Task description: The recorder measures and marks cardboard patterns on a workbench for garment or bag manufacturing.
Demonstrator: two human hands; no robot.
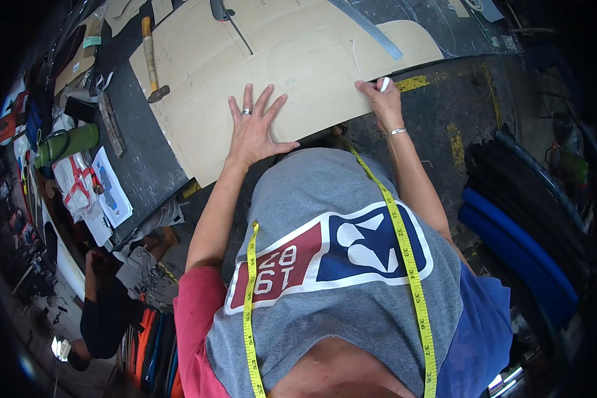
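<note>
A large tan cardboard sheet [245, 73] with a curved outline lies on the dark table in front of me. My left hand [253, 132] rests flat on its near edge, fingers spread, a ring on one finger. At the sheet's near right edge, my right hand [385, 106] is closed around a small white stick [384, 84]; only its end shows, so its exact kind is unclear. Thumb and fingertip meet the cardboard there. On the sheet are a wooden-handled hammer [150, 60] at left, a dark-handled tool [221, 10] at the far side and a curved grey metal strip [371, 30].
A green bottle [66, 146], a printed sheet [113, 189] and a worn bar [112, 124] lie at left. Blue and black material [517, 232] is stacked at right. A yellow measuring tape [414, 292] hangs over my shirt. Another person [109, 305] is at lower left.
</note>
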